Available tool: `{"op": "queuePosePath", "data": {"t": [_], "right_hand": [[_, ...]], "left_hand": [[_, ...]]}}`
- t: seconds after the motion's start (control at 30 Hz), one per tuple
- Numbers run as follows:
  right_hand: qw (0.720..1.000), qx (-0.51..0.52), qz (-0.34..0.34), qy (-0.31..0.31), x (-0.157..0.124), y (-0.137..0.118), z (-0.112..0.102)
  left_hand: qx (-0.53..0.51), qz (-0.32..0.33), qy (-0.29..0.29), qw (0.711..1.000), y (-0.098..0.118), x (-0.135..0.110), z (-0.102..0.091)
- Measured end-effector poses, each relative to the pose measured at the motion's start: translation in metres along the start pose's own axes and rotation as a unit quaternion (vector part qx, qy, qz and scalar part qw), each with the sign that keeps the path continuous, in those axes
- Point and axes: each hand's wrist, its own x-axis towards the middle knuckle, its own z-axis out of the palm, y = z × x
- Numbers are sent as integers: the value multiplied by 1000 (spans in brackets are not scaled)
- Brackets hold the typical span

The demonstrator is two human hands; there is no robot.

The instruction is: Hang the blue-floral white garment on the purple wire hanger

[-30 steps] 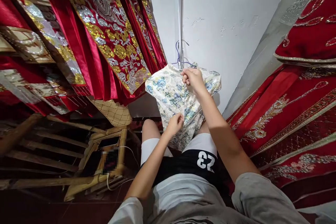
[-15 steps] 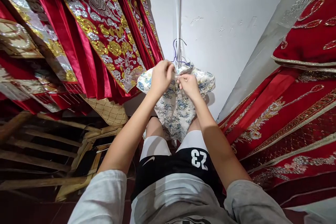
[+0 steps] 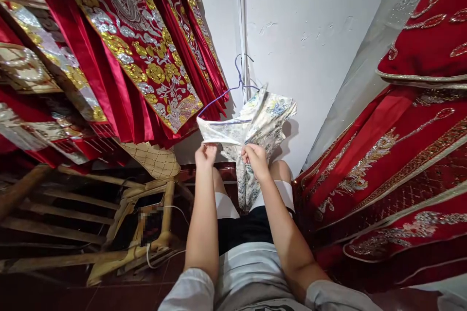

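Observation:
A small white garment with a blue floral print [image 3: 262, 121] hangs on a thin purple wire hanger [image 3: 226, 93], whose hook is over a vertical metal pole [image 3: 241, 24]. The front of the garment is pulled open, showing its pale lining. My left hand [image 3: 205, 154] pinches the left front edge of the garment. My right hand [image 3: 255, 158] pinches the cloth just right of it, where the fabric bunches and falls between my knees. Both hands are closed on the fabric, a hand's width apart.
Red robes with gold and silver embroidery [image 3: 138, 53] hang thickly at the left, and more red embroidered cloth [image 3: 394, 155] fills the right. A bamboo chair [image 3: 146, 233] with a white cable stands at the lower left. A white wall [image 3: 310, 34] is behind the pole.
Both hands have dropped from the garment's collar to lower on its front. The left front is now pulled open off the hanger, which has tilted and shows its left arm.

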Motion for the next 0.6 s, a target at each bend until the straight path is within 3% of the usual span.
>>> {"op": "queuePosePath", "data": {"t": [0.1, 0.2, 0.37, 0.47, 0.53, 0.6], "right_hand": [[999, 14, 17, 39, -12, 3, -17], [999, -20, 15, 32, -16, -2, -41], [978, -149, 114, -87, -16, -3, -66], [978, -185, 90, -34, -15, 1, -65], [988, -141, 69, -7, -14, 0, -61], [994, -63, 89, -22, -13, -3, -55]], "left_hand": [[-15, -37, 62, 997, -41, -27, -12], [-19, -28, 45, 998, -54, -48, -10], [-17, 48, -146, 988, -26, -76, 11], [26, 65, -256, 964, -10, -100, 28], [87, 66, -321, 941, -4, -116, 37], [164, 81, -368, 912, -2, -129, 44]]}}
